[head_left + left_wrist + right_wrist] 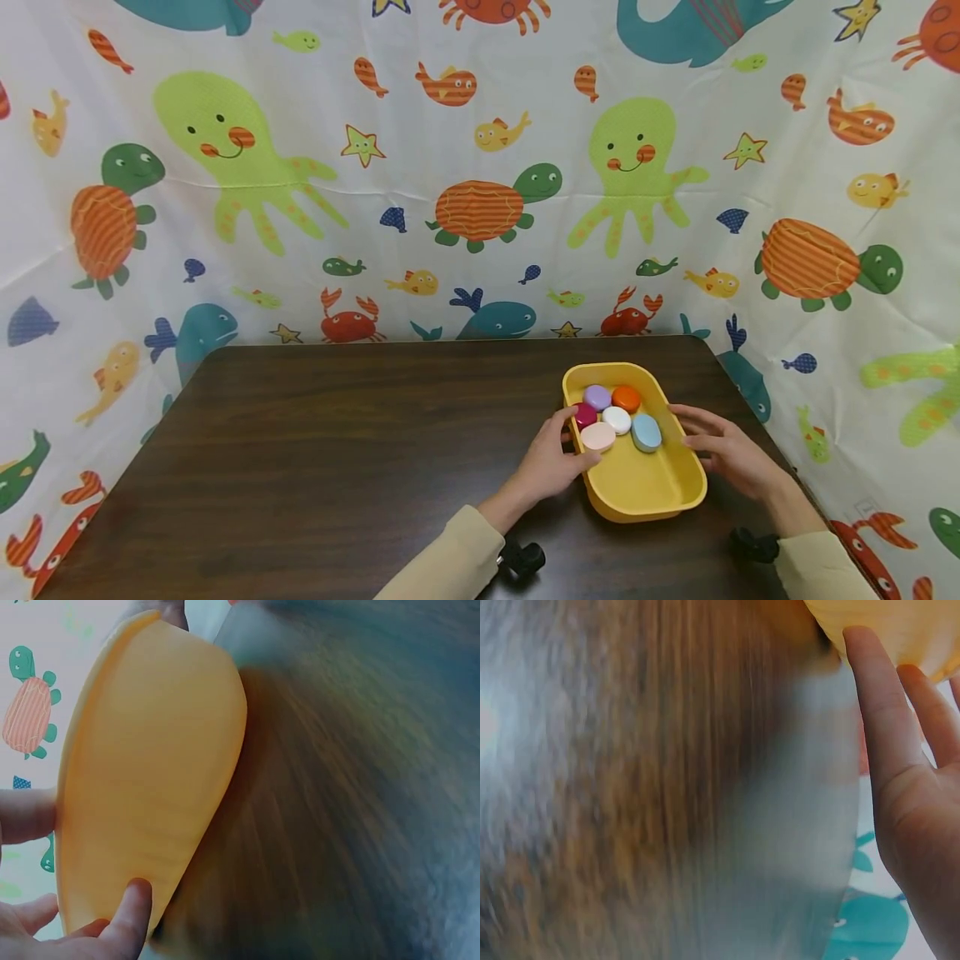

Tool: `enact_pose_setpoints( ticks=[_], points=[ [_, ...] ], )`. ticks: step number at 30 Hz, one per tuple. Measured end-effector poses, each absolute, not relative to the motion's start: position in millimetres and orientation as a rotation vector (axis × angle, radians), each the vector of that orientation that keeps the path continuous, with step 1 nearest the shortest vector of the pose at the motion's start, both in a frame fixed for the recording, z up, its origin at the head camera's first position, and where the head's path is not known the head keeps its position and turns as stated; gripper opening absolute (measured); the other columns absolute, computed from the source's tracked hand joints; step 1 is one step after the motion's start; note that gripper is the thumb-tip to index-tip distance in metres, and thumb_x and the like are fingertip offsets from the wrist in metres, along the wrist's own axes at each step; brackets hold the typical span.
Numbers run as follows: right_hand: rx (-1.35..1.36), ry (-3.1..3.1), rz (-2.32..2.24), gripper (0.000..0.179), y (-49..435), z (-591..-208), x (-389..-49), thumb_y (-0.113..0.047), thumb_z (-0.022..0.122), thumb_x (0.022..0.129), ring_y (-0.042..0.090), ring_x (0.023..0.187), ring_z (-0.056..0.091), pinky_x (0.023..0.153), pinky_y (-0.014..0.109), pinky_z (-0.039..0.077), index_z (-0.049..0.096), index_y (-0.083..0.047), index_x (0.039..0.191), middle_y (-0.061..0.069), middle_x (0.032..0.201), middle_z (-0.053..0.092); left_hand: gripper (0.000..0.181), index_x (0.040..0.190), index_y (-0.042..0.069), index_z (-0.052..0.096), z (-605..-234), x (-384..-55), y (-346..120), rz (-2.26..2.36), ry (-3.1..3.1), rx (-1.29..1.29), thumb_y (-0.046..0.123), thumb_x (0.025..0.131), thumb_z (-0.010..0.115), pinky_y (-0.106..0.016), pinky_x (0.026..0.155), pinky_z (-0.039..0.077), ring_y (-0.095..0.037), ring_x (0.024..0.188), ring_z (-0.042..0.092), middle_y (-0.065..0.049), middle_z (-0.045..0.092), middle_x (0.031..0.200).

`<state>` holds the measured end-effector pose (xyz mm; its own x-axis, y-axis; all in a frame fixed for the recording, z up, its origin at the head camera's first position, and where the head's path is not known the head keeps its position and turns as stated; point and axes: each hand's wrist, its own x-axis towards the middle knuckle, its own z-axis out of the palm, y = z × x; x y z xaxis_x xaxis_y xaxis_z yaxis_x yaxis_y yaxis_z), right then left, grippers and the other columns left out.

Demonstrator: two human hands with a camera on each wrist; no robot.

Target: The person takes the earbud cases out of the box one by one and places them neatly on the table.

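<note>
A yellow rectangular tray (pixel 645 487) with rounded corners stands at the right side of the dark table. Several smooth rounded pieces lie together in its far half: a lavender one (pixel 597 397), an orange one (pixel 626 398), a magenta one (pixel 584 415), a white one (pixel 617 419), a pale pink one (pixel 597 437) and a light blue one (pixel 647 432). My left hand (pixel 551 458) grips the tray's left side, thumb at the rim and fingers (pixel 133 919) against the outer wall. On the opposite side, my right hand (pixel 731 450) touches the outer wall with fairly straight fingers (pixel 877 697).
The dark wood table (pixel 337 450) stretches away to the left. Behind and beside it hangs a white curtain (pixel 300 275) printed with sea animals. A black wrist-worn device (pixel 522 557) sits below the left hand, another (pixel 753 546) near the right wrist.
</note>
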<state>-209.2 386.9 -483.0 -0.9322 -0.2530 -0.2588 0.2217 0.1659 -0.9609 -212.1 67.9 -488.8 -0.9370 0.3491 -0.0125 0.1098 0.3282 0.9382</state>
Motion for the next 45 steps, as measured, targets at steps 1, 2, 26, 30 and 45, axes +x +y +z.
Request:
enact_pose_setpoints(
  ticks=[1, 2, 26, 30, 45],
  points=[
    [-0.031, 2.092, -1.823, 0.064, 385, -483, -210, -0.020, 0.058, 0.102, 0.023, 0.127, 0.057, 0.098, 0.048, 0.054, 0.030, -0.005, 0.158, 0.026, 0.165, 0.018, 0.075, 0.150, 0.008, 0.042, -489, -212, 66, 1.657, 2.377, 0.416, 0.021, 0.088, 0.081, -0.044, 0.098, 0.055, -0.035, 0.123, 0.055, -0.017, 0.046, 0.147],
    [-0.033, 2.095, -1.824, 0.064, 383, -483, -210, -0.020, 0.058, 0.102, 0.024, 0.128, 0.056, 0.098, 0.048, 0.055, 0.030, -0.005, 0.158, 0.026, 0.165, 0.018, 0.075, 0.150, 0.008, 0.042, -489, -213, 65, 1.661, 2.375, 0.415, 0.021, 0.088, 0.081, -0.044, 0.098, 0.055, -0.035, 0.123, 0.055, -0.017, 0.046, 0.147],
    [0.025, 2.108, -1.837, 0.065, 360, -479, -215, -0.017, 0.061, 0.100, 0.038, 0.137, 0.047, 0.097, 0.049, 0.055, 0.032, -0.004, 0.157, 0.024, 0.165, 0.022, 0.073, 0.149, 0.008, 0.043, -485, -219, 44, 1.674, 2.341, 0.414, 0.017, 0.087, 0.080, -0.046, 0.101, 0.053, -0.037, 0.126, 0.055, -0.017, 0.050, 0.144],
    [0.030, 2.094, -1.847, 0.065, 359, -479, -214, -0.016, 0.060, 0.100, 0.034, 0.134, 0.050, 0.097, 0.049, 0.055, 0.031, -0.003, 0.157, 0.024, 0.165, 0.021, 0.072, 0.149, 0.010, 0.044, -485, -219, 42, 1.670, 2.325, 0.401, 0.019, 0.088, 0.081, -0.045, 0.101, 0.053, -0.036, 0.127, 0.055, -0.015, 0.049, 0.145],
    [0.021, 2.090, -1.846, 0.065, 352, -482, -211, -0.018, 0.062, 0.100, 0.032, 0.129, 0.055, 0.095, 0.050, 0.055, 0.033, -0.003, 0.156, 0.026, 0.163, 0.025, 0.073, 0.151, 0.013, 0.042, -484, -218, 31, 1.639, 2.312, 0.359, 0.021, 0.089, 0.080, -0.049, 0.103, 0.051, -0.037, 0.131, 0.053, -0.015, 0.048, 0.148]
  ],
)
